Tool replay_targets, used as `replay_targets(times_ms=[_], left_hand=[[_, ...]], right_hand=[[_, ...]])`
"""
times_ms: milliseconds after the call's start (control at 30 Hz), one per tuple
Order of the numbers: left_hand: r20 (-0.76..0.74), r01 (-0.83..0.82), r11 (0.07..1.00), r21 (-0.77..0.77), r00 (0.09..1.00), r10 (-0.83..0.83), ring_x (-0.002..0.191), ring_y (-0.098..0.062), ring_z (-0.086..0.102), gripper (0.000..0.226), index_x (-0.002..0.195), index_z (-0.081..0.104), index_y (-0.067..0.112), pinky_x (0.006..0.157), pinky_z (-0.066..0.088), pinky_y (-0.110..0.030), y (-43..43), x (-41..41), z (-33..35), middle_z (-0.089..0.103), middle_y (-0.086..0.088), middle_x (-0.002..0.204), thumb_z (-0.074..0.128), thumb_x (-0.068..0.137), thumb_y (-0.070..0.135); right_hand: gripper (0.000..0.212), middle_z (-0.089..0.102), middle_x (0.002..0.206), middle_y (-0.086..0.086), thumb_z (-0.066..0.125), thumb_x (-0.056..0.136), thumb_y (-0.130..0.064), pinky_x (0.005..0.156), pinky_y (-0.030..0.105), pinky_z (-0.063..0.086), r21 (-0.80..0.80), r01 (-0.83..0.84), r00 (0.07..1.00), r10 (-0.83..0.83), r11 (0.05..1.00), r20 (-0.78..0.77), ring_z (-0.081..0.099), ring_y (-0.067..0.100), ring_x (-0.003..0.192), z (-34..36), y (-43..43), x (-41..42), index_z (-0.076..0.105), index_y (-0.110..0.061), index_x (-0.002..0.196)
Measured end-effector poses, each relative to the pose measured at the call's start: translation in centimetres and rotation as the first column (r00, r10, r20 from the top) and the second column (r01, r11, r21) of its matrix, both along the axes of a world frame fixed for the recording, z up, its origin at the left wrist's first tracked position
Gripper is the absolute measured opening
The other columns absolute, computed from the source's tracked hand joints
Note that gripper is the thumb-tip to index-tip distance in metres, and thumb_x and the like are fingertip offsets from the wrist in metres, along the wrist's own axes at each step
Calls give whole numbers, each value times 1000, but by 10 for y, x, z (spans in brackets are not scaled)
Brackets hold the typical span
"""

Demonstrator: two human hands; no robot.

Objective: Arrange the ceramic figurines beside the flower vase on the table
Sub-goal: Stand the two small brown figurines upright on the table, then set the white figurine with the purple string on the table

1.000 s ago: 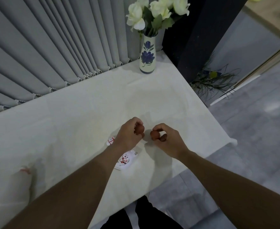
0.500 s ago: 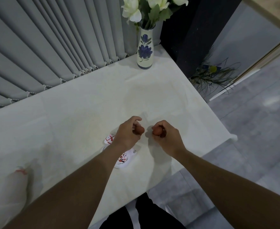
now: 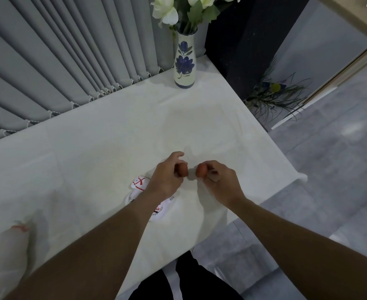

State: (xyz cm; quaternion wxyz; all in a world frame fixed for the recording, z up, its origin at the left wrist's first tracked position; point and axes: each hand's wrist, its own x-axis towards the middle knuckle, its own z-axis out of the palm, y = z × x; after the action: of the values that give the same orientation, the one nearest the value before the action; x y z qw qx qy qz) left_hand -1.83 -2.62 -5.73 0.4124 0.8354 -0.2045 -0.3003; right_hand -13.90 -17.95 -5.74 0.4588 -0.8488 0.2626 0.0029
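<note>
White glazed ceramic figurine with red markings [image 3: 139, 184] is left lying flat, partly hidden under the left forearm, long axis running toward the near edge. Left hand [image 3: 165, 177] is pinched on a small round brown figurine [image 3: 182, 169]; right hand [image 3: 218, 182] on a second brown piece [image 3: 201, 171], probably for carrying to the blue-flowered ceramic vase [image 3: 184, 63], well apart at the white table's [image 3: 104, 135] far corner. Axis of the brown pieces cannot be told.

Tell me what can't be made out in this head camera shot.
- Brown piece in the left hand: fingers cover most; shape unclear.
- Brown piece in the right hand: same.
- White figurine: left forearm crosses it.
- Flowers: cut off by the top edge.
- White object at lower left: blurred.
</note>
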Motion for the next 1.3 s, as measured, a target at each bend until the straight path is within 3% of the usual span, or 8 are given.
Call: replay_targets(times_ms=[133, 200, 467, 600, 733, 967, 1100, 1300], left_hand=[[-69, 7, 1000, 9, 998, -6, 111, -20, 63, 70, 144, 44, 12, 93, 47, -19, 0, 1, 4, 66, -1, 111, 62, 81, -15], [-87, -5, 1000, 26, 996, 7, 119, -20, 59, 74, 148, 39, 14, 94, 46, -21, 0, 2, 8, 62, -7, 126, 64, 83, -12], [6, 91, 961, 261, 995, -96, 136, -19, 45, 65, 146, 41, 18, 110, 39, -35, 30, 10, 30, 48, -4, 145, 69, 87, 16], [75, 70, 906, 417, 991, -111, 135, -26, 43, 71, 145, 42, 18, 109, 39, -44, 55, 13, 40, 45, -7, 143, 72, 83, 35], [37, -8, 855, 518, 999, -14, 135, -31, 40, 82, 144, 39, 13, 108, 39, -43, 78, 7, 37, 41, -12, 142, 71, 80, 52], [-172, -173, 888, 427, 948, 267, 113, -28, 61, 84, 126, 51, 10, 91, 51, -37, 97, 4, 22, 60, -8, 125, 78, 66, 63], [-309, -238, 915, 324, 888, 340, 89, -22, 72, 72, 102, 71, 12, 68, 53, -28, 102, 8, 19, 76, -4, 97, 88, 49, 58], [-331, -293, 934, 204, 877, 347, 86, -24, 75, 37, 88, 77, 12, 72, 60, -33, 114, 9, 16, 78, -5, 88, 90, 64, 36]], right_hand=[[22, 71, 98, -10, 70, 89, -6, 72, 5, 44, -26, -24, 999, 23, 999, -37, 63, 7, 86, 0, -1, 0, 71, -22, 105], [27, 68, 100, -11, 71, 89, -7, 73, 4, 42, -25, -32, 998, 30, 999, -57, 62, 6, 87, 2, -1, 0, 70, -22, 112], [67, 53, 144, 8, 80, 87, -27, 110, 34, 36, -71, 71, 982, -82, 995, -172, 47, 28, 134, 8, 15, -10, 47, -11, 144], [73, 50, 144, 5, 81, 82, -46, 110, 39, 40, -209, 112, 965, -156, 972, -213, 46, 28, 133, 2, 37, -24, 45, -14, 137], [97, 38, 158, 10, 77, 79, -59, 118, 48, 35, -322, 116, 954, -195, 940, -226, 35, 31, 146, -5, 71, -36, 33, -9, 149], [128, -19, 170, 15, 46, 83, -85, 128, 44, -7, -358, 3, 897, -161, 934, -412, -18, 30, 157, -24, 119, -39, -18, -3, 158], [127, -28, 167, 17, 32, 83, -89, 127, 46, -15, -388, -35, 876, -159, 921, -455, -26, 32, 155, -32, 129, -38, -23, -1, 156], [126, -25, 168, 17, 29, 82, -90, 127, 47, -13, -428, -40, 880, -171, 903, -444, -24, 32, 155, -37, 131, -38, -21, -2, 157]])
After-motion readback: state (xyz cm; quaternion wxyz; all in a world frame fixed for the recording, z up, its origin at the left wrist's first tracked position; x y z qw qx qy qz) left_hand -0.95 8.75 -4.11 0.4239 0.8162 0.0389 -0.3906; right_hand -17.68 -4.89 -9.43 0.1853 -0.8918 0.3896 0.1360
